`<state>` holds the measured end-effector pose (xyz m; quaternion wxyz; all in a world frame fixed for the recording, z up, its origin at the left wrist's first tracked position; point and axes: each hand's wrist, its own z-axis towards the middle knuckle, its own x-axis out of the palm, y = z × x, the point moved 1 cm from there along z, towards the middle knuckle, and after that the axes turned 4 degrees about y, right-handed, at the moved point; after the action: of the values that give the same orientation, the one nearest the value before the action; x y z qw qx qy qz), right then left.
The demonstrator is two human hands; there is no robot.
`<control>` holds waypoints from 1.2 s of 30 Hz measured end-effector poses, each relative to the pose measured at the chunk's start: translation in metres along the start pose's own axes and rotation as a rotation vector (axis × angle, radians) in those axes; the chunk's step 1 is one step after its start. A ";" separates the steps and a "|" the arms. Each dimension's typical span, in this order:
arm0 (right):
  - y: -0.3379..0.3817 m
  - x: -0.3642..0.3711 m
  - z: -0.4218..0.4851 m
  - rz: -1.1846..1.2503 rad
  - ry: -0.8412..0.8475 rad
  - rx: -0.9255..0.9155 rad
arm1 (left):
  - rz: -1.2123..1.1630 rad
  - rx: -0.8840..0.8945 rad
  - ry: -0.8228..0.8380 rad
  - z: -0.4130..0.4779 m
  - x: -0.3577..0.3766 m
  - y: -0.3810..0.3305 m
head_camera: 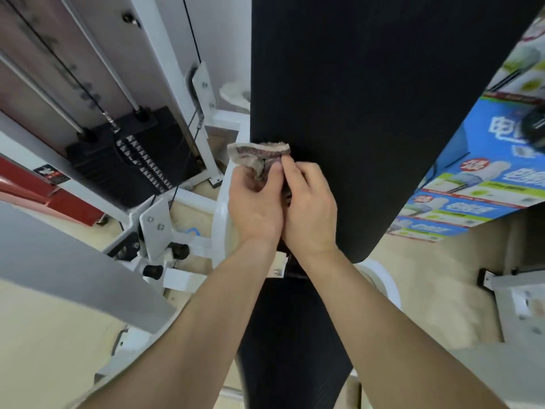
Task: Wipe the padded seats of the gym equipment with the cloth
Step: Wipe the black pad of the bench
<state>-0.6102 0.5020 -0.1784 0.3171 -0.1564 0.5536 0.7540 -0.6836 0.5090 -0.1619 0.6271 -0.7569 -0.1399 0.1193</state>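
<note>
Both hands clamped on the cloth (259, 156): left hand (255, 208) and right hand (309, 214) side by side, touching. Cloth at left edge of black back pad (368, 98), above seat pad (295, 335).

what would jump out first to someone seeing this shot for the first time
Two bare hands meet at the centre, the left hand and right hand together bunching a greyish cloth at the left edge of the big black padded backrest that fills the upper middle. To the left stands a white cable machine with its black weight stack, and a bright blue printed box sits at the right.
</note>
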 end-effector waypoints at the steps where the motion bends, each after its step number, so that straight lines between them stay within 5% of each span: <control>1: 0.018 -0.017 0.022 0.170 -0.037 0.092 | 0.043 0.103 -0.004 0.003 0.009 -0.029; 3: 0.046 -0.050 0.063 0.367 -0.138 0.187 | 0.076 0.246 0.000 0.010 0.025 -0.086; 5: 0.066 -0.076 0.088 0.329 -0.195 0.072 | 0.074 0.305 0.018 0.018 0.033 -0.122; 8: 0.053 -0.071 0.085 -0.264 -0.269 -0.327 | 0.074 0.272 0.043 0.024 0.029 -0.109; 10: 0.026 -0.049 0.062 -0.373 -0.246 -0.384 | 0.059 0.191 0.027 0.021 0.020 -0.068; 17: -0.057 0.013 -0.047 -0.604 0.256 -0.341 | 0.028 -0.385 0.068 -0.012 -0.019 0.090; 21: -0.050 0.002 -0.041 -0.618 0.433 -0.239 | -0.052 -0.447 0.077 -0.020 -0.015 0.082; 27: 0.028 -0.090 0.054 -0.262 -0.126 -0.214 | -0.152 -0.036 0.277 -0.014 0.037 -0.079; 30: 0.050 -0.139 0.104 -0.178 -0.269 -0.162 | -0.075 0.148 0.324 -0.012 0.068 -0.147; 36: 0.001 -0.109 0.058 -0.399 -0.288 -0.332 | -0.085 -0.050 0.242 -0.021 0.069 -0.075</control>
<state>-0.5228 0.5226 -0.0941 0.5044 -0.2035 0.3305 0.7713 -0.6169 0.5279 -0.0851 0.6248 -0.7746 -0.0981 -0.0033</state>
